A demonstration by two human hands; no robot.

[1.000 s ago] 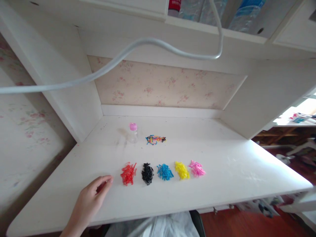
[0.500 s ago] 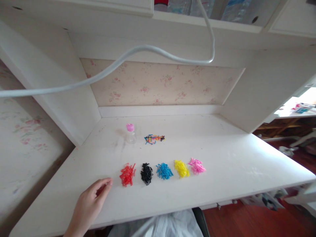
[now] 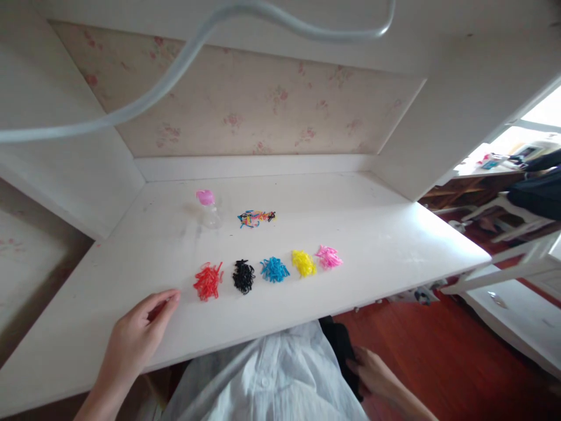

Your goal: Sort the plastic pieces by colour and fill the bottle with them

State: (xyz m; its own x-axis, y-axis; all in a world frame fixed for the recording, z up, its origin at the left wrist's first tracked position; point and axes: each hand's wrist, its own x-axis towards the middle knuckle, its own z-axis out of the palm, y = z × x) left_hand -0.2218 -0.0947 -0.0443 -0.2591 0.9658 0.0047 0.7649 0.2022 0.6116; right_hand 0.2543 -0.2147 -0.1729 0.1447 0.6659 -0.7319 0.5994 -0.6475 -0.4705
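Desk: a white desktop (image 3: 394, 245) fills the view, boxed in by white side panels and a flowered back panel (image 3: 245, 111).
Cable: a pale cable (image 3: 144, 102) loops across the top of the view, well above the work.
Garment: white cloth (image 3: 272, 380) shows at the near edge, below the desktop.
Left hand: the left hand (image 3: 135, 333) lies on the desktop near its front edge, fingers loosely curled and pointing at the red pile (image 3: 208, 280), near it but not touching. A reddish patch shows under the fingers; whether they pinch anything cannot be told.
Right hand: the right hand (image 3: 372, 371) is down below the desk edge against a black object (image 3: 339, 351), well apart from the left. Its grip cannot be made out.
Handling: pieces this small and springy likely need a thumb-and-forefinger pinch on one piece. A sweep of the whole hand would risk spilling red into the black pile (image 3: 243, 275) just beside it.
Sorted row: five piles lie side by side, red, black, blue pile (image 3: 274, 269), yellow pile (image 3: 304, 262) and pink pile (image 3: 328, 257). Each holds one colour and stands apart from its neighbours.
Red pile: a loose tangle of thin bright loops at the row's left end, strands straggling at its edges.
Mixed heap: a smaller, many-coloured mixed heap (image 3: 255, 218) lies behind the row.
Bottle: a small clear bottle (image 3: 209, 209) with a pink cap stands just left of that heap.
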